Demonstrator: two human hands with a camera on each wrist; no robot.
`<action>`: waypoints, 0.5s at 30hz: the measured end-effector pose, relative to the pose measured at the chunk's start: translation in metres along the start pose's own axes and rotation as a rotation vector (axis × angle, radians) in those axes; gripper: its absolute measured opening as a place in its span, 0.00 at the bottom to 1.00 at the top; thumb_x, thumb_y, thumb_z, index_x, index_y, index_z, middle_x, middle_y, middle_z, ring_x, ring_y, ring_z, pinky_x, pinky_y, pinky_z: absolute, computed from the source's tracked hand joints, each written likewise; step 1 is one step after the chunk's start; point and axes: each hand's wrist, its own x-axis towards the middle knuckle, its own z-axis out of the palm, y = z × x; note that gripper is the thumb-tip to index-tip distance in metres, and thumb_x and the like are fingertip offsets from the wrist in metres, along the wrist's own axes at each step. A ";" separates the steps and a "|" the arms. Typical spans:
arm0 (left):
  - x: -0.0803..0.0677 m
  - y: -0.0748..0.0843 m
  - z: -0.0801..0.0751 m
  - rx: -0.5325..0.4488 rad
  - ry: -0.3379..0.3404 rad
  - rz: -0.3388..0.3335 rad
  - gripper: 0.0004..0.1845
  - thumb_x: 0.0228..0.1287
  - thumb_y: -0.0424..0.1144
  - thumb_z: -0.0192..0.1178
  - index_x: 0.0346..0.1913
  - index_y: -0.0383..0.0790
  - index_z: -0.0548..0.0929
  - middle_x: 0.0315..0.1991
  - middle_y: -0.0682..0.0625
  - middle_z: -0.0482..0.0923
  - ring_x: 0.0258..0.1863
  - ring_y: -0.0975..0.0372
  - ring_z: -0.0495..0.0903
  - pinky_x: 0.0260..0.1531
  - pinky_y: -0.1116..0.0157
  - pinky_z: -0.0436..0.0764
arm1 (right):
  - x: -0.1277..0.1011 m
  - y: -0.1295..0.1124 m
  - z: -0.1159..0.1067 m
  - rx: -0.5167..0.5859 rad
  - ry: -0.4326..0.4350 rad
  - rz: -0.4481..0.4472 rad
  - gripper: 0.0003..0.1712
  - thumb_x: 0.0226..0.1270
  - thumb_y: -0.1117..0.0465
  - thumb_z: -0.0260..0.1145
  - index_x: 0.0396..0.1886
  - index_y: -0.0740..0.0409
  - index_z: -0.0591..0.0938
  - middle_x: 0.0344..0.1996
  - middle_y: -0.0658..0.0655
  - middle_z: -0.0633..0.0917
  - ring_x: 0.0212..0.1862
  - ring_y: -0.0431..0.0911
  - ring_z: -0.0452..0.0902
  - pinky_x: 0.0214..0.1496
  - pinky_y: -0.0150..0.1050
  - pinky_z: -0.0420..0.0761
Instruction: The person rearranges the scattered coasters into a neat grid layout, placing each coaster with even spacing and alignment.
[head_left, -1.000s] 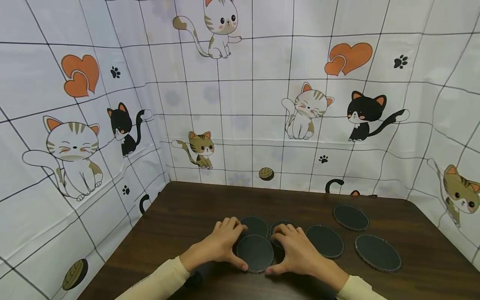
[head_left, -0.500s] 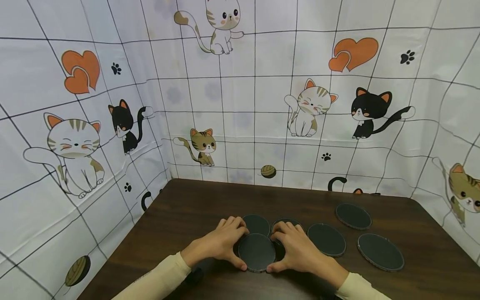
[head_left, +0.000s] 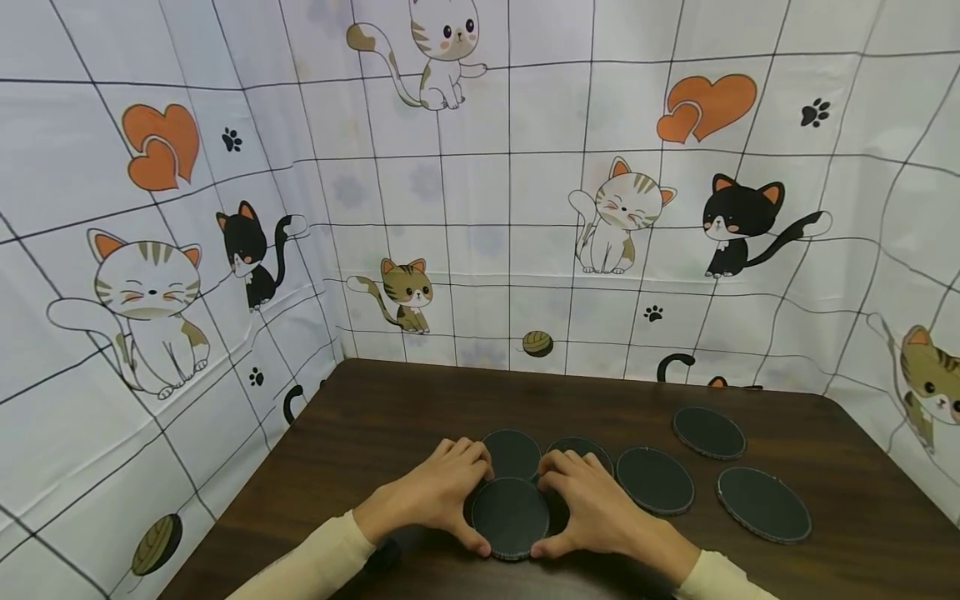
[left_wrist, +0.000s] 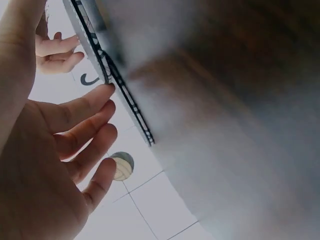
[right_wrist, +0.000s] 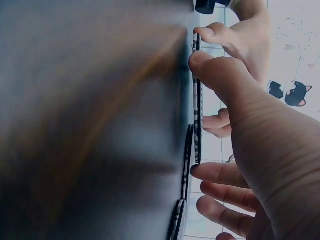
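A dark round coaster (head_left: 510, 517) lies near the front of the brown table (head_left: 390, 417). My left hand (head_left: 453, 496) curls round its left rim, thumb at the near edge and fingers at the far edge. My right hand (head_left: 573, 507) holds the right rim the same way. In the left wrist view my left hand's fingertips (left_wrist: 102, 92) touch the coaster's stitched edge (left_wrist: 125, 100). In the right wrist view my thumb (right_wrist: 215, 70) presses on the coaster rim (right_wrist: 196, 105), which sits over another coaster's edge (right_wrist: 187, 150).
Several more dark coasters lie on the table: two just beyond my fingers (head_left: 513, 452) (head_left: 585, 448), one to the right (head_left: 655, 479), two further right (head_left: 708, 432) (head_left: 763, 503). A cat-print cloth (head_left: 480, 208) walls the table at the back and sides.
Both hands have drawn in a little tighter round the coaster, the right hand shifting slightly left. The coaster has hardly moved.
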 end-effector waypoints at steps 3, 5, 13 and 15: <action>-0.003 0.002 0.000 0.011 0.000 0.006 0.46 0.47 0.82 0.62 0.55 0.45 0.80 0.56 0.55 0.68 0.53 0.61 0.66 0.57 0.58 0.67 | 0.000 -0.002 0.001 0.004 -0.009 -0.024 0.44 0.47 0.18 0.68 0.44 0.51 0.87 0.51 0.46 0.77 0.48 0.41 0.70 0.47 0.44 0.69; -0.005 0.003 -0.001 0.030 -0.003 0.008 0.46 0.47 0.82 0.61 0.54 0.46 0.80 0.54 0.56 0.68 0.52 0.62 0.66 0.56 0.58 0.68 | 0.000 -0.003 0.002 0.003 -0.015 -0.034 0.44 0.47 0.18 0.68 0.44 0.51 0.87 0.51 0.46 0.77 0.48 0.41 0.70 0.47 0.43 0.69; -0.008 0.009 -0.006 0.087 -0.031 0.003 0.45 0.46 0.82 0.61 0.52 0.47 0.79 0.50 0.57 0.67 0.48 0.63 0.66 0.53 0.60 0.70 | -0.001 -0.008 0.001 0.008 -0.068 -0.029 0.46 0.49 0.19 0.67 0.48 0.53 0.88 0.52 0.45 0.78 0.49 0.41 0.72 0.46 0.42 0.69; -0.008 0.010 -0.007 0.093 -0.046 0.001 0.45 0.45 0.83 0.61 0.51 0.47 0.79 0.50 0.57 0.66 0.47 0.63 0.66 0.52 0.60 0.70 | -0.001 -0.010 0.000 0.020 -0.090 -0.028 0.46 0.50 0.19 0.67 0.49 0.54 0.88 0.52 0.45 0.78 0.49 0.41 0.73 0.45 0.43 0.68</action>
